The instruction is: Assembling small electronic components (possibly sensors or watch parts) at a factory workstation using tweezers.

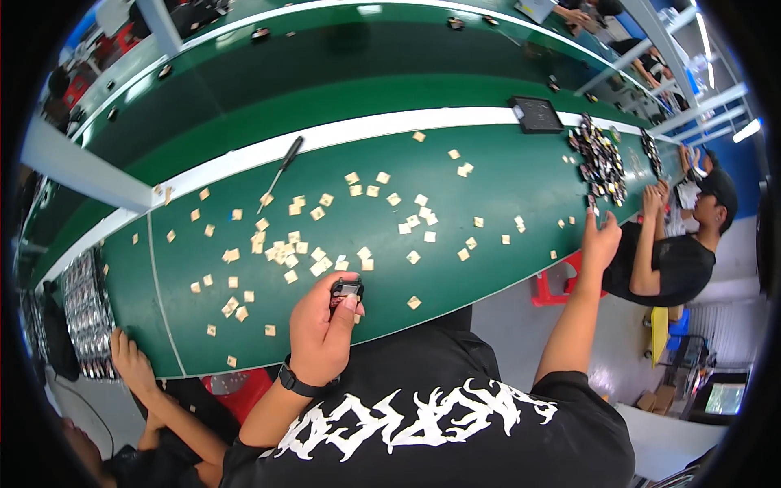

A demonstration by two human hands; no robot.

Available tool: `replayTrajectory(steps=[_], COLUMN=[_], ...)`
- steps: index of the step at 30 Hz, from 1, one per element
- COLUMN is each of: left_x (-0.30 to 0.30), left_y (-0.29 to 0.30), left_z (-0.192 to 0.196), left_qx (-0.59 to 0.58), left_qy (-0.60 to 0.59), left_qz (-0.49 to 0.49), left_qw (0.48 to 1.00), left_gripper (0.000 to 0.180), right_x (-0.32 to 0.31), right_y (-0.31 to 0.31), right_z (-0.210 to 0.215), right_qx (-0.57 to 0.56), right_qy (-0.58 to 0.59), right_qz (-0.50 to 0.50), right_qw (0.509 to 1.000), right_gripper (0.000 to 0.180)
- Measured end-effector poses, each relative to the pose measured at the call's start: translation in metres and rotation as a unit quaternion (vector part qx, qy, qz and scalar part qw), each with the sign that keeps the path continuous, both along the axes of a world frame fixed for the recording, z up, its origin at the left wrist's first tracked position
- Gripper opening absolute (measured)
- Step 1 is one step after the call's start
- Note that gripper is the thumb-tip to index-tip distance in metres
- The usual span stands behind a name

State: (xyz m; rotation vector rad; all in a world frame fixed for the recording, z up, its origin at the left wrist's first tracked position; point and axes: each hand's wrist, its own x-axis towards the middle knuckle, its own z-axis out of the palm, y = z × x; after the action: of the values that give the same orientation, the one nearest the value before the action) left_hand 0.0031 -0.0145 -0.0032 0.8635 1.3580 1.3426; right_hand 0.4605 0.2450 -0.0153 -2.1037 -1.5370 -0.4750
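Left grip (pixel 321 329) pinching a small black device (pixel 347 290), thumb on its face. Right grip (pixel 600 242) well apart, fingertips at near end of the pile of black devices (pixel 598 159); can't tell if closed on one. Cream squares (pixel 413 302) scattered on green desk (pixel 504 167) around left grip, screwdriver (pixel 290 153) beyond it, leftward.
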Motion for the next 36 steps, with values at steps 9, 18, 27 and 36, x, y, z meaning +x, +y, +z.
replayTrajectory(steps=[9,18,27,36], left_x=[-0.082,-0.202,-0.251,-0.114], left_y=[-0.044,-0.129,-0.156,-0.061], left_z=[0.008,-0.014,-0.041,0.037], left_qx=[-0.046,-0.192,-0.227,-0.014], left_qy=[0.278,0.343,0.623,0.246], left_qz=[0.238,0.431,0.341,0.291], left_qw=[0.929,0.812,0.667,0.925], left_gripper=[0.019,0.02,0.037,0.032], right_x=[0.055,0.08,-0.153,-0.323], right_y=[0.052,0.071,-0.045,-0.115], right_z=[-0.026,-0.033,0.047,0.069], right_qx=[-0.074,-0.097,-0.128,-0.216], right_qy=[0.008,0.347,0.371,0.268], right_qz=[0.03,0.111,0.342,0.663], right_qw=[0.997,0.926,0.854,0.665], right_gripper=[0.063,0.032,0.029,0.056])
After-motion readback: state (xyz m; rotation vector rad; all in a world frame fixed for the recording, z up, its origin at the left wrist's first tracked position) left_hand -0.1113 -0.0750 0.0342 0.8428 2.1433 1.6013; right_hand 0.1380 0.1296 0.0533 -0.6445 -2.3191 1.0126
